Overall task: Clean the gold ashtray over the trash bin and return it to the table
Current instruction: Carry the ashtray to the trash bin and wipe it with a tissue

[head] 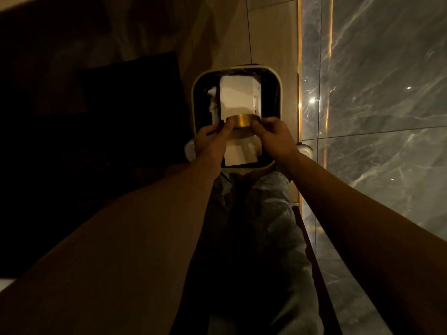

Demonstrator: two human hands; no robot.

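Over the bin mouth: gold ashtray [243,121], held in the air between both hands, tipped so its round side wall faces the camera. Inside of it not visible from here, so contents unknown.

Left hand [212,141] grip: fingers pinched on the ashtray's left edge, thumb on the near side. Right hand [275,139] grip: fingers pinched on the right edge. Both forearms bare, reaching straight forward and down.

Trash bin [279,93] directly below the ashtray: rounded-square, pale rim, dark liner inside. Contents: a large white boxy piece [238,96] filling most of the opening, crumpled white paper [214,102] wedged along its left side, another white flat piece [239,153] at the near end, under the hands. Ashtray is apart from all of it, not touching rim or contents.

Bin stands on a pale wood-look floor [266,32]. Just right of it, a lit gold strip along the base of a grey marble wall [375,93]. Left of the bin, a dark block of furniture [130,105], detail lost in shadow. Person's legs in grey trousers [266,213] just behind the bin.
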